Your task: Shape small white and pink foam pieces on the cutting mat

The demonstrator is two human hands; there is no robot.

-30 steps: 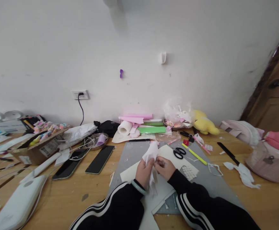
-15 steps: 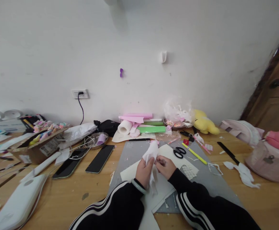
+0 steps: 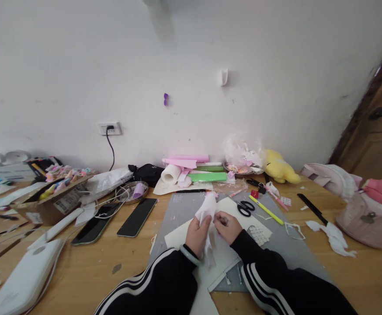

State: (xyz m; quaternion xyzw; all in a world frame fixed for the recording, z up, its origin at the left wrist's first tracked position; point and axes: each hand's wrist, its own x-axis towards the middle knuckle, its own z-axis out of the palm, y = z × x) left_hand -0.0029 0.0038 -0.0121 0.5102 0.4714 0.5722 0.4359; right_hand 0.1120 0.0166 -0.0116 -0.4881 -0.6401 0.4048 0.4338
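Observation:
My left hand (image 3: 197, 235) is closed around a bunched white tissue (image 3: 206, 210), whose loose ends hang below the fingers. A small pink piece (image 3: 212, 194) shows at the tissue's upper tip; whether it is joined to it I cannot tell. My right hand (image 3: 227, 226) is pinched close beside the tissue, and what lies between its fingertips is hidden. Under both hands, cream paper sheets (image 3: 178, 236) lie on a grey cutting mat (image 3: 174, 208). Black-handled scissors (image 3: 245, 208) and a yellow pen (image 3: 266, 210) rest on the mat beyond my right hand.
Left of the mat lie two phones (image 3: 137, 217) and a white power bank (image 3: 25, 275) with cables. Pink and green paper rolls (image 3: 207, 177) stand along the wall. To the right are a black knife (image 3: 312, 209), crumpled tissue (image 3: 337, 240) and a pink bag (image 3: 371, 218).
My right hand has shifted slightly to the right, a little away from the tissue. My left hand keeps its hold on the tissue.

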